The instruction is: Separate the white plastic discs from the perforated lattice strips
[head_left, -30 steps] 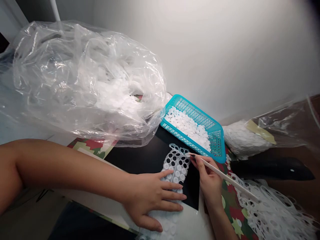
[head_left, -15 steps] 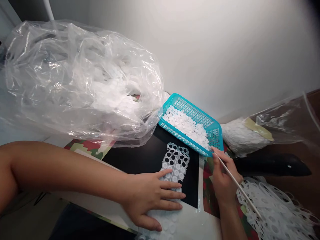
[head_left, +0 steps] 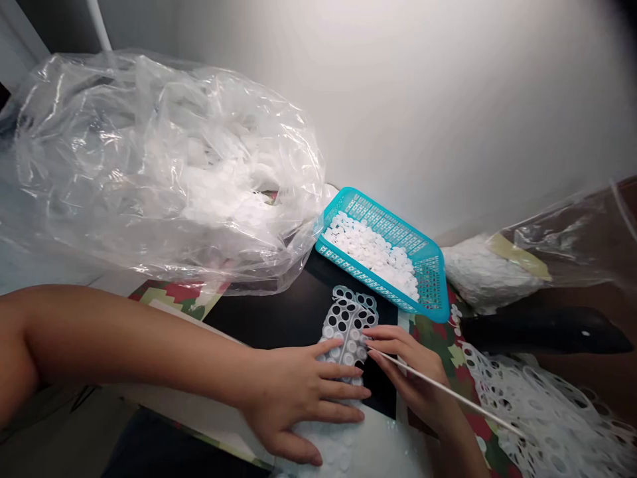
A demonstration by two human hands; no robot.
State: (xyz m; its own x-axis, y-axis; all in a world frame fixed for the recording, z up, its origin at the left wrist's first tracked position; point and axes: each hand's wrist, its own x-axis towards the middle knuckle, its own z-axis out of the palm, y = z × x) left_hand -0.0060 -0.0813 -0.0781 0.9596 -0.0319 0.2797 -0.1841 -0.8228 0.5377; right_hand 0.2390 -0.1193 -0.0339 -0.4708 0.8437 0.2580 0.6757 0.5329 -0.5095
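My left hand (head_left: 311, 392) lies flat with fingers spread across a translucent plastic sheet (head_left: 343, 322) of round discs. The far rows of the sheet show open holes; nearer rows still hold discs. In my right hand (head_left: 413, 368) a thin white stick (head_left: 458, 396) is pinched, its tip end at the sheet's right edge, close to the discs. Whether the fingertips also touch a disc is too small to tell. Beyond the hands stands a turquoise basket (head_left: 442, 292) with many loose white discs (head_left: 371, 252) in it.
A large clear plastic bag (head_left: 164, 172) with white pieces fills the left back. At right lie a filled bag (head_left: 497, 272), a black handle-like object (head_left: 547, 330) and a pile of punched-out white sheets (head_left: 552, 405). A black mat (head_left: 271, 312) lies under the sheet.
My right hand has moved from the basket's near right corner left and toward me to the sheet, carrying the stick. My left hand stays in place on the sheet.
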